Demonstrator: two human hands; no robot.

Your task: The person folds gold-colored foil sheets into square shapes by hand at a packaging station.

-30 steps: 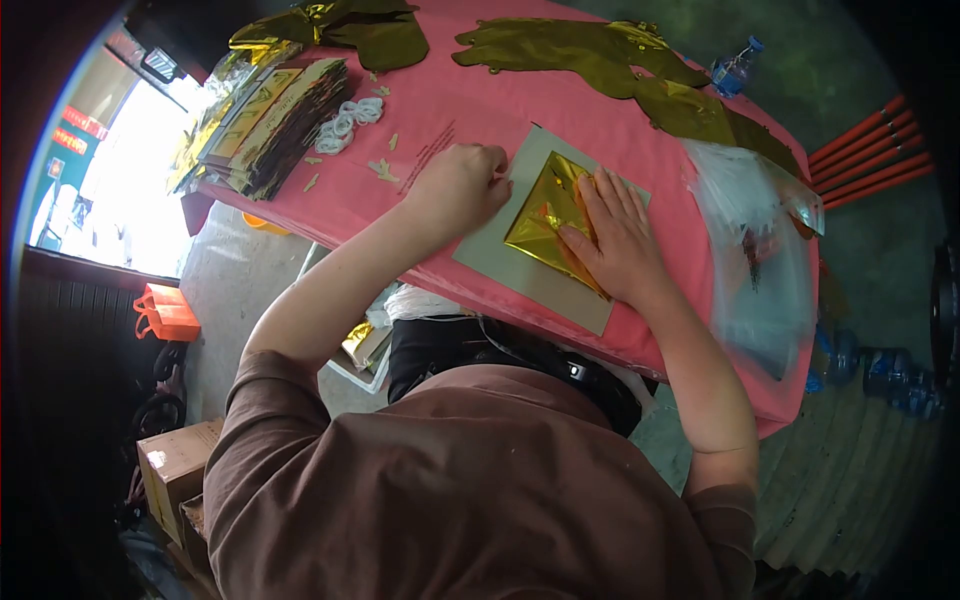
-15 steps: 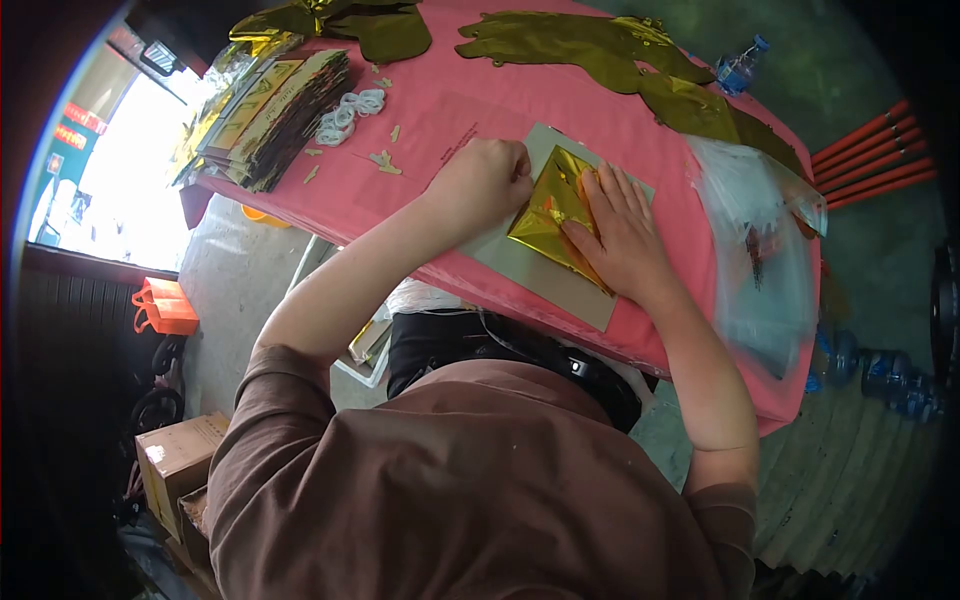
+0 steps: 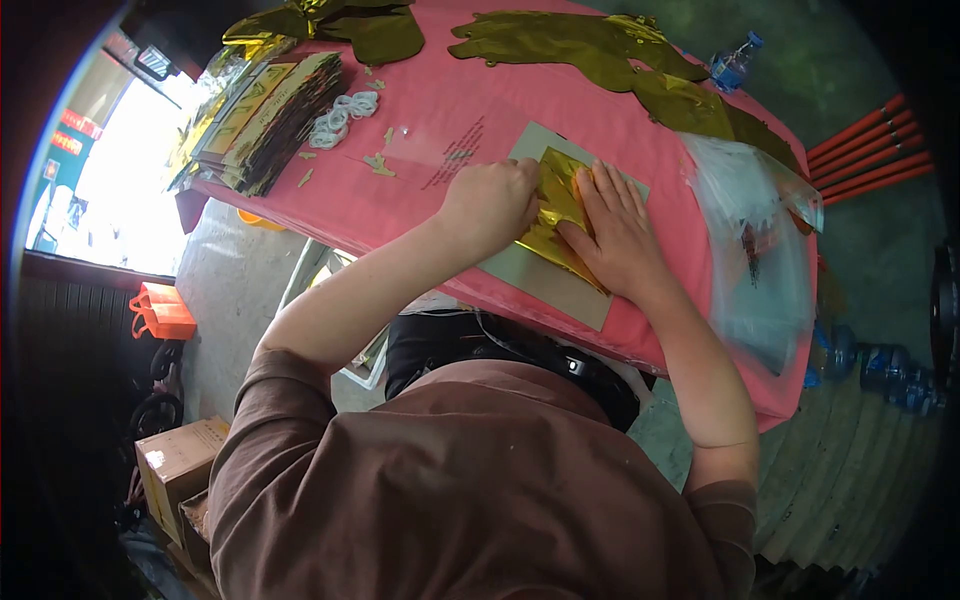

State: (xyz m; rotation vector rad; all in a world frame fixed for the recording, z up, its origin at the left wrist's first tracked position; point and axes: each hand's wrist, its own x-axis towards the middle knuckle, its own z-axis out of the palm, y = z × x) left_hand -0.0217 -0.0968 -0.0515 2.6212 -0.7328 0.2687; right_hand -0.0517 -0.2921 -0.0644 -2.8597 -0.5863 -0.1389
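Observation:
A folded sheet of shiny gold foil (image 3: 556, 208) lies on a grey cardboard sheet (image 3: 572, 292) near the table's front edge. My right hand (image 3: 618, 232) rests flat on the foil's right part, fingers stretched out. Curled into a fist, my left hand (image 3: 492, 205) is over the foil's left edge. Its palm side faces away, so I cannot make out what it holds, if anything. Just beyond this fist, a clear plastic bag with printed text (image 3: 456, 152) lies on the pink tablecloth (image 3: 400, 215).
Gold foil balloons (image 3: 590, 45) lie along the far edge beside a water bottle (image 3: 735, 62). At left are a stack of flat packets (image 3: 275, 120), white string coils (image 3: 343, 118) and small tan pieces (image 3: 379, 164). Clear plastic bags (image 3: 765, 290) hang over the right edge.
My left fist has shifted right, from beside the foil onto its left edge. My right hand stays flat on the foil. The view has shifted slightly.

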